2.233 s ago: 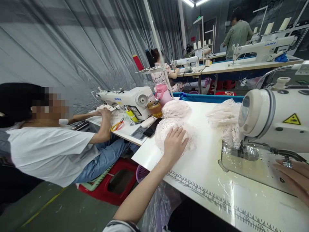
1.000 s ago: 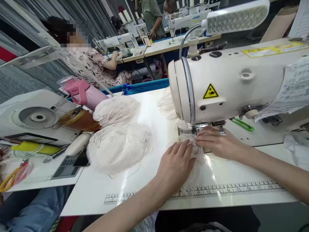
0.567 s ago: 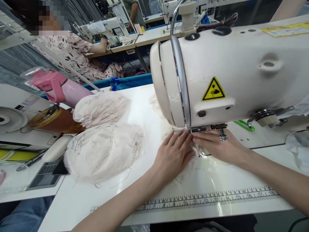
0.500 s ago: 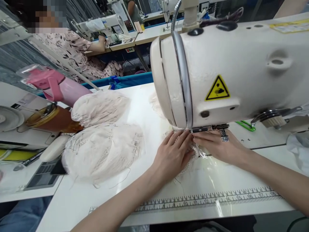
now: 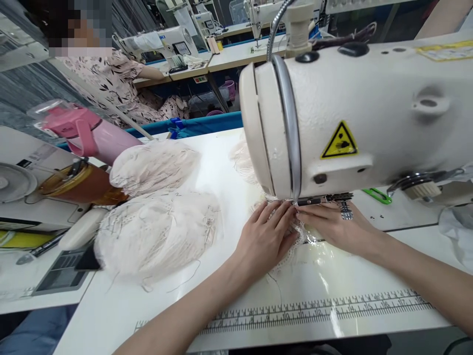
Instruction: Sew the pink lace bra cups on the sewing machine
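Note:
My left hand (image 5: pixel 264 234) lies over a piece of white lace (image 5: pixel 291 251) below the sewing machine head (image 5: pixel 343 108), its fingers stretched out and lying on the lace. Lace shows around the thumb. From the other side, my right hand (image 5: pixel 336 224) reaches in with straight fingers, their tips touching the lace close to my left index finger. A metal attachment (image 5: pixel 325 199) hangs just above both sets of fingers and hides part of the right ones. The needle and the lace beneath it are hidden behind the machine head and my hands.
Two piles of pale lace pieces (image 5: pixel 155 236) lie left of my hands. A pink bottle (image 5: pixel 92 130) and an amber container (image 5: pixel 79 182) stand farther left. A green tool (image 5: pixel 379 195) lies at right, and a ruler (image 5: pixel 295 313) runs along the front edge. Beyond sits a person (image 5: pixel 118 79).
The view has shifted slightly, so the machine head appears a little farther right and lower. My hands keep nearly the same place on the lace. The seated person's hand has dropped from sight.

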The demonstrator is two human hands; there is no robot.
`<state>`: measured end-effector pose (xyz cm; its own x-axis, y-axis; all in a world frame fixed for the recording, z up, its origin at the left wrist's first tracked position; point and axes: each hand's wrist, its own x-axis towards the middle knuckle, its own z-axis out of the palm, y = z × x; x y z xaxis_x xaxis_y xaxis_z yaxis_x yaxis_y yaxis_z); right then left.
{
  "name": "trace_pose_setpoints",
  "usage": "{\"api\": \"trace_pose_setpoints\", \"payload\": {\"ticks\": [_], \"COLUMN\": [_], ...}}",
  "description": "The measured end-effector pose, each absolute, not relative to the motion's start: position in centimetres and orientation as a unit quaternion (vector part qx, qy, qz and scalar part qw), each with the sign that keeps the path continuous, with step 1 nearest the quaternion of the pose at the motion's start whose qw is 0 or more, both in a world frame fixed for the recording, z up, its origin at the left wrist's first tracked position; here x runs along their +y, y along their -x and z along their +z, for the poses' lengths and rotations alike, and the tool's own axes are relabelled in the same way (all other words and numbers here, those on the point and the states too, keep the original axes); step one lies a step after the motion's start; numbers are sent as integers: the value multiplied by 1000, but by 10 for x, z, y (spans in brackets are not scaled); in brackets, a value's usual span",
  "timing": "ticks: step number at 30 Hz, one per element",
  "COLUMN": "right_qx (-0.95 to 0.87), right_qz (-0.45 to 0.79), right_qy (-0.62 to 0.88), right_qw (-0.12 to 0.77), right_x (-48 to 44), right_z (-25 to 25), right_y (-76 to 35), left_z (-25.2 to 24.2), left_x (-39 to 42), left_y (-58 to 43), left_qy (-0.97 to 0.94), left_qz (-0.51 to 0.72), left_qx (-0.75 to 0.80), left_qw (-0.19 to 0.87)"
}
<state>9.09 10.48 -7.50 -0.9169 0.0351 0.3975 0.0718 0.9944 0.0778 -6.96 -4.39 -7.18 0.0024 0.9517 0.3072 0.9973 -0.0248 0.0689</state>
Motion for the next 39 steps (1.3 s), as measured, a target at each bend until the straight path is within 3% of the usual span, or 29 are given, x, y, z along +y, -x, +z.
{"api": "trace_pose_setpoints", "payload": {"ticks": [4, 20, 27, 30, 35, 39], "right_qx": [-968, -958, -967, -973, -978, -971], "right_qz": [-85, -34, 96, 122, 127, 144], "right_qy": [20, 2, -18, -23, -22, -21], "right_qw": [234, 284, 235, 197, 162, 191], "right_x": [104, 105, 111, 111, 105, 102], "right_z": [-74, -71, -65, -63, -61, -68], "right_y": [-89, -85, -87, -89, -86, -78], "left_z": [-72, -57, -33, -41, -33, -6], "left_x": [-44, -47, -94, -116, -120, -99], "left_y": [69, 67, 88, 89, 73, 76], "left_qy": [702, 709, 838, 834, 686, 664], "left_qz": [-130, -111, -107, -91, -229, -206], "left_qx": [-695, -688, -513, -513, -690, -718], "left_qw": [84, 111, 155, 181, 21, -36]}}
